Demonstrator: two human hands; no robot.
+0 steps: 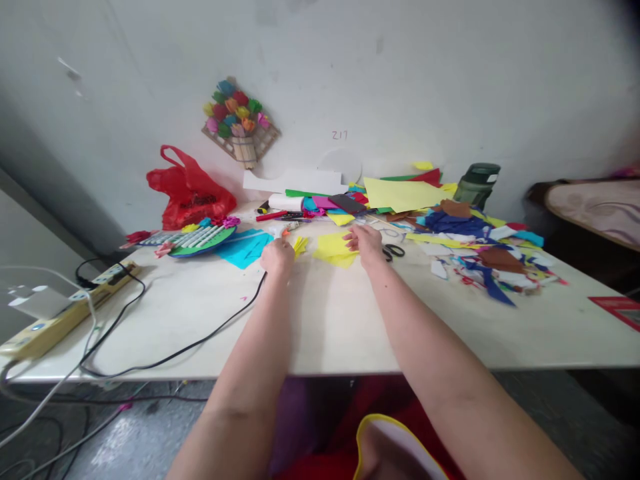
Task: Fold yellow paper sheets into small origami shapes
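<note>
My left hand point(279, 256) is closed above the table, its fingertips mostly hidden from me. Just right of its thumb is a small bunch of narrow yellow paper strips point(301, 247); whether the hand grips it is unclear. Behind that hand lies what looks like a glue gun point(286, 231), pale with an orange part, and a black cable point(220, 328) runs up beside the wrist. My right hand point(367, 245) has its fingers curled at the right edge of some yellow paper sheets point(331, 251). Black-handled scissors point(395, 251) rest right of it.
Blue paper point(246, 248) and a round green craft piece with rolled paper sticks point(203, 241) lie to the left. A red plastic bag point(193, 193), a power strip point(70, 313), heaped paper scraps point(460, 223) and a dark green bottle point(479, 185) surround the work area.
</note>
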